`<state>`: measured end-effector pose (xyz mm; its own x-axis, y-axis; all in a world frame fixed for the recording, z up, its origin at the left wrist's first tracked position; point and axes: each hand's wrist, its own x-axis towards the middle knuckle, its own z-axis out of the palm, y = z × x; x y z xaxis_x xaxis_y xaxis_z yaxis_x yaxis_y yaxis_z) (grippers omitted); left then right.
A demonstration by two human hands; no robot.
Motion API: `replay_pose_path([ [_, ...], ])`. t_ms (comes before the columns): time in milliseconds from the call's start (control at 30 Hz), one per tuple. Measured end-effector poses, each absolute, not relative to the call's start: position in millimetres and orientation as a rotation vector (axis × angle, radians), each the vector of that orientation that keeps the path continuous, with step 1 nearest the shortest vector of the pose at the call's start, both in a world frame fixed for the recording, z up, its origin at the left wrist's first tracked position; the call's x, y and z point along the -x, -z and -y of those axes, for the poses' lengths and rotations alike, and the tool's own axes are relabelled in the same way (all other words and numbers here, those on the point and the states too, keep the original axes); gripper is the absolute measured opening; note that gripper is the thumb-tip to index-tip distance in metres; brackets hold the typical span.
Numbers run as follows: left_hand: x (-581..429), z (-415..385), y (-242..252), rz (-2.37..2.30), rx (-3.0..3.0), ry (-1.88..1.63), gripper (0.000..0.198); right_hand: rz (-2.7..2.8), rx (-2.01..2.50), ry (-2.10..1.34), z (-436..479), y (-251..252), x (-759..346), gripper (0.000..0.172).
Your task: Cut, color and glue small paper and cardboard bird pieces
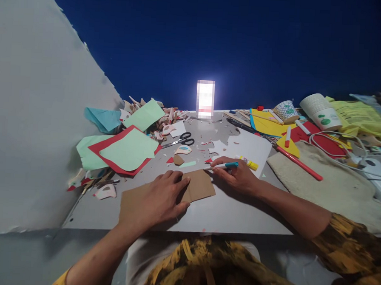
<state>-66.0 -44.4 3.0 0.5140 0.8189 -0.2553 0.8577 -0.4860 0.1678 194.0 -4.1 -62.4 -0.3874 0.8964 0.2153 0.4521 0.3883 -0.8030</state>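
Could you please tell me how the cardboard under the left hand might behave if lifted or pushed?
The cardboard looks thin for its breadth, so it is probably light. A crease-like line crosses it, so it may bend there while staying fairly stiff elsewhere. With the left hand resting on it, it would likely resist sliding.

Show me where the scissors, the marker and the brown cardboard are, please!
Scissors (179, 141): head view, where the blades meet the handles.
Marker (221, 166): head view, on its white barrel.
Brown cardboard (202, 185): head view, on the part right of the fold.
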Motion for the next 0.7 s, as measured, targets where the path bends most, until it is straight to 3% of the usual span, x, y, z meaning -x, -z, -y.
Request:
replay_pose_path([
  [700,66.3,41.6,0.4,-1.405,-2.496,0.218,0.050,2.088,1.138,-0.826,6.1,56.2,-196.2,0.034],
])
